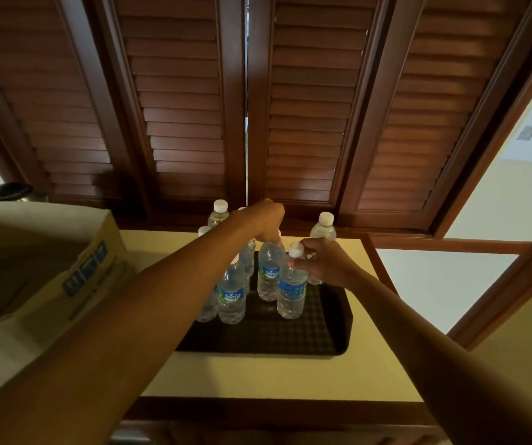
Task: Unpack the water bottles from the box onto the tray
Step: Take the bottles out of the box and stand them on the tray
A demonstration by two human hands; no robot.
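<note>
Several clear water bottles with white caps and blue labels stand upright on a black tray (328, 335) on the table. My left hand (263, 220) reaches over them and grips the cap of a middle bottle (269, 274). My right hand (325, 263) is closed around the neck of the bottle nearest the front right (291, 293), which stands on the tray. Another labelled bottle (231, 297) stands at the front left. Two more, one at the back left (218, 215) and one at the back right (323, 227), rise behind. The open cardboard box (75, 277) sits to the left; its inside is hidden.
The tray lies on a cream table top (274, 377) with a dark wooden edge. Dark wooden louvred shutters (248, 107) stand right behind the table. A dark object (4, 191) shows behind the box at the far left. The front half of the tray is bare.
</note>
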